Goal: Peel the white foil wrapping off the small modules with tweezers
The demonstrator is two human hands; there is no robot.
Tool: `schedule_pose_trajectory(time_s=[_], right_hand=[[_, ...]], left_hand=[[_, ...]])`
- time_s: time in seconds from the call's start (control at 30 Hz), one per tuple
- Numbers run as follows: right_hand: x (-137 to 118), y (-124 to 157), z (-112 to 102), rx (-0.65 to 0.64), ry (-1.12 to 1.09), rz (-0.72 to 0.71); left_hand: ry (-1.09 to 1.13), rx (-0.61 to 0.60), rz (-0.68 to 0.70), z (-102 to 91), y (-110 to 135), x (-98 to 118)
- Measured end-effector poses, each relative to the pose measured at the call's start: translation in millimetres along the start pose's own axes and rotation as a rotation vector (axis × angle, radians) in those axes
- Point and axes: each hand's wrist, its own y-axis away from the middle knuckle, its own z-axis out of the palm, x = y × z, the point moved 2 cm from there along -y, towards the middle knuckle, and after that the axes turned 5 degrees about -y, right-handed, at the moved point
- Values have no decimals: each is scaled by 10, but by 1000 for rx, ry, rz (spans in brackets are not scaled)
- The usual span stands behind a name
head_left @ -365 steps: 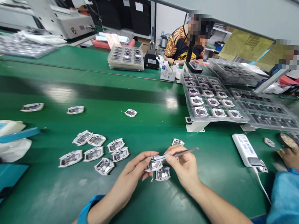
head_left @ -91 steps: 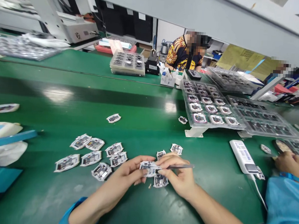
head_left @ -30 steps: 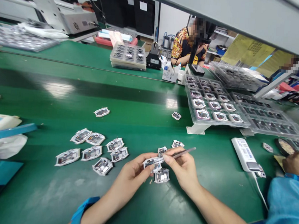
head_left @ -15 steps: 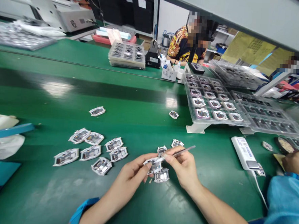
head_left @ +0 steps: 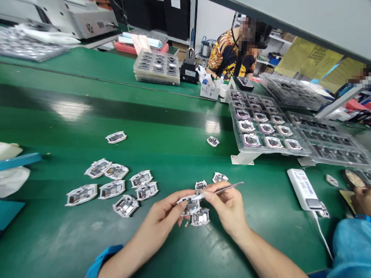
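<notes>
My left hand is closed on the edge of a small white-framed electronic module, raised over the green surface. In my right hand, tweezers are pinched; their tips meet the module's upper edge, where fine detail is too small to tell. Just below the held module lies another module. Two more, one module behind my fingers and one module beyond my right hand, lie close by. Several similar modules are spread to the left of my hands.
Farther back, a belt carries two modules. A clear tray of modules stands raised at the right, near a white power bank with a cable. A co-worker's hand is at the right edge; another person sits opposite.
The two modules on the belt have shifted slightly left. Both my hands, the held module and the tweezers stay nearly in place. The co-worker's hand at the right has moved slightly.
</notes>
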Motion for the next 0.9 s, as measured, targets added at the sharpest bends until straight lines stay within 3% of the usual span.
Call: schedule_pose_trajectory(time_s=[0.53, 0.9], right_hand=[[-6, 14, 8, -22, -44, -18], [-5, 34, 14, -46, 6, -72]], left_hand=[[-9, 0, 28, -10, 5, 45], [73, 13, -49, 9, -1, 17]])
